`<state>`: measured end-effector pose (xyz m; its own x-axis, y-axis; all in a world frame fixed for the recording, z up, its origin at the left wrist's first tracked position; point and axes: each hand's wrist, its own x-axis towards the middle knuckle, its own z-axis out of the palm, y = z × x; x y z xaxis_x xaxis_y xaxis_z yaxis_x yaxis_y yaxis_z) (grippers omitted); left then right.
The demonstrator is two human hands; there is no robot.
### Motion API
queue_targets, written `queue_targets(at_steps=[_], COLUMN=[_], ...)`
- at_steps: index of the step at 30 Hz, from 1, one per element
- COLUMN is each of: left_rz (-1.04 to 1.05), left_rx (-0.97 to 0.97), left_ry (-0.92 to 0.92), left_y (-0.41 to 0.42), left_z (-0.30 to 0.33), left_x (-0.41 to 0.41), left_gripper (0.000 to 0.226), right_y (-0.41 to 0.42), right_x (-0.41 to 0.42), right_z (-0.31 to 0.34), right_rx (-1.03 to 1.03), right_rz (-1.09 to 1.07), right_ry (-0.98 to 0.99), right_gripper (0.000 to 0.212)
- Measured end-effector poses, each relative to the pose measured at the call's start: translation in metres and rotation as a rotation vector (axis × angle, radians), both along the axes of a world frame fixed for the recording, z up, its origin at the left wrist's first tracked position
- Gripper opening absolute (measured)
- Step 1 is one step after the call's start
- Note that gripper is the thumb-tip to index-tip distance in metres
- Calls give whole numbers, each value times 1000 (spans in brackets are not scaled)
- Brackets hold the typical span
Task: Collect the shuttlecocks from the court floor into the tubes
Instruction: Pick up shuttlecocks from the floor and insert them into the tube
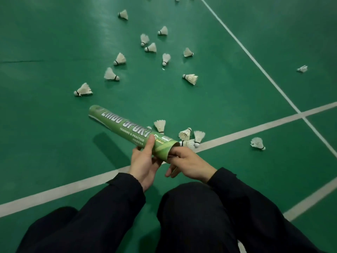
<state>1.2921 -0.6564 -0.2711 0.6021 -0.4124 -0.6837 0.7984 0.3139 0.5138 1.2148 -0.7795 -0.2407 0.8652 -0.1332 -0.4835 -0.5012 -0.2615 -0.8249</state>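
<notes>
Left grip (144,157) grasps green tube (131,131) | right grip (186,161) fingers inside tube's open end | label: "TRAINING & PRACTICE" | shuttlecocks (189,137) beyond tube

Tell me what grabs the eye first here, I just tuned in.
The green tube stands out, held low in the middle: the left hand grips it and the right hand is at its open end. White shuttlecocks lie scattered over the green floor beyond, a few bunched by the tube's mouth.
</notes>
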Motion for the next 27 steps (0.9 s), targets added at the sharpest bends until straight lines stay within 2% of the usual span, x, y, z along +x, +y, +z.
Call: queue_targets(at_steps=[3, 5, 7, 8, 10, 12, 15, 16, 17, 19, 24, 27], left_rz=[-16, 2, 9, 5, 8, 29, 38, 43, 55, 66, 50, 38], left_rx=[85, 125, 165, 179, 201, 252, 315, 326, 339, 357, 397, 429], left_ry=[-23, -38, -51, -66, -94, -118, -108, -101, -98, -104, -201, -231], left_y=[-48, -73, -91, -97, -108, -112, -119, -120, -121, -119, -99, -79], left_z=[-24, -40, -53, -60, -72, -81, -83, -81, -78, -70, -47, -28], left_x=[5, 19, 35, 42, 52, 54, 47, 44, 44, 52, 85, 101], left_gripper=[56, 59, 59, 57, 55, 60, 76, 74, 67, 50, 53, 51], right_y=[-55, -93, -135, -157, -200, -234, -262, -266, -269, -270, -246, -213], right_x=[2, -3, -10, -13, -15, -8, 7, 8, 9, 6, -31, -42], right_z=[-35, -68, -106, -127, -163, -191, -217, -224, -229, -234, -233, -233], right_rx=[68, 106, -50, -180, -377, -509, -528, -510, -520, -549, -308, -218], right_rz=[-121, -417, -681, -734, -677, -456, -190, -163, -145, -162, -629, -692], right_ry=[-21, -63, -59, -29, 19, 44, 116, 139, 148, 118, -39, -31], right_gripper=[17, 13, 12, 16, 31, 50, 73, 72, 61, 31, 19, 13])
